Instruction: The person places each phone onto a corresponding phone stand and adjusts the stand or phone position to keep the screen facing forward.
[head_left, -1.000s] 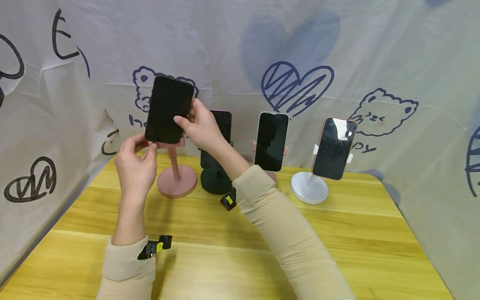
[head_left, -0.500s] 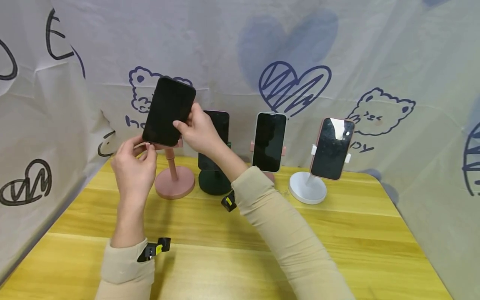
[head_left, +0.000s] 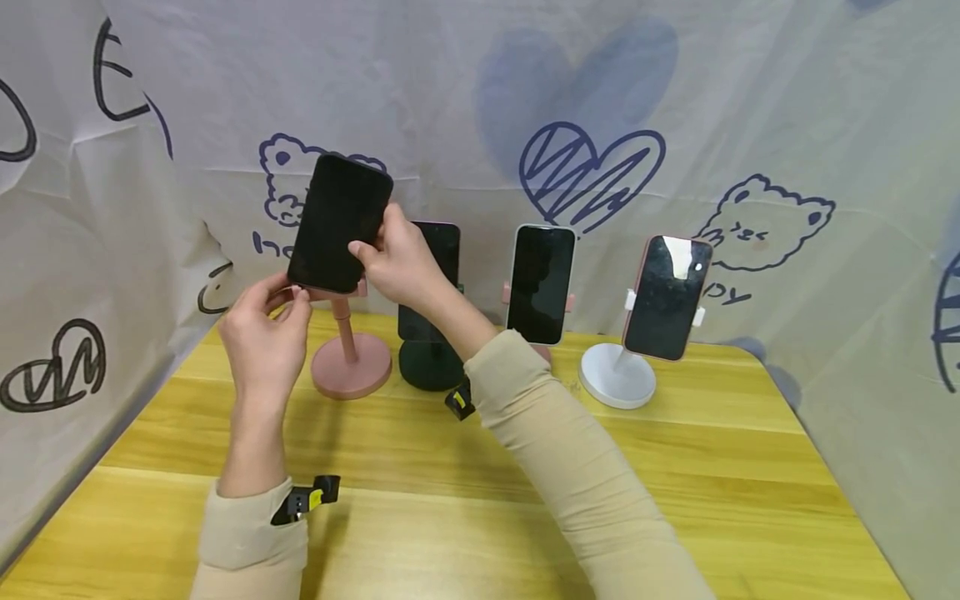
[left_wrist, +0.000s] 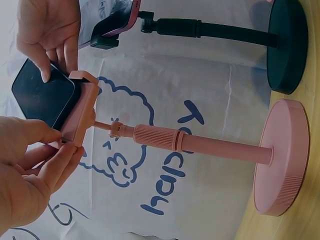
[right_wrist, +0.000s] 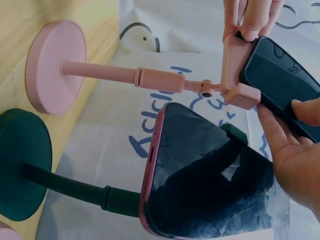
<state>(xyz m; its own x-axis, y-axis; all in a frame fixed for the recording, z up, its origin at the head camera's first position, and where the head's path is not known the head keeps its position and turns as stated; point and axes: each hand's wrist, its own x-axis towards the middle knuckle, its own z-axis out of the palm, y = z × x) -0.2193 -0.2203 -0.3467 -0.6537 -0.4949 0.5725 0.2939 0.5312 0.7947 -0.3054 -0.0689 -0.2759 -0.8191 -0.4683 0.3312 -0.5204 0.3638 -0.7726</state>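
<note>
A dark phone point(head_left: 341, 221) leans to the right at the top of a pink phone stand point(head_left: 351, 367). My right hand point(head_left: 405, 258) grips its right edge, thumb on the black screen and fingers behind. With thumb and fingers, my left hand point(head_left: 266, 333) pinches the left end of the stand's clamp at the phone's lower left corner. In the left wrist view, the phone's lower end sits against the pink clamp point(left_wrist: 82, 112), whose other arm stands out beside the phone. In the right wrist view, the phone point(right_wrist: 280, 75) overlaps the clamp point(right_wrist: 235, 62).
Just right of the pink stand, a dark green stand point(head_left: 431, 367) bears a phone point(head_left: 442, 254), partly behind my right forearm. Farther right, another pink stand holds a white-edged phone point(head_left: 542, 283), and a white stand point(head_left: 618, 375) holds a pink-edged phone point(head_left: 667, 296). A drawn-on cloth point(head_left: 450, 108) hangs behind.
The phone in my right hand has tilted slightly farther to the right. Both hands keep their hold, and the head view has shifted a little.
</note>
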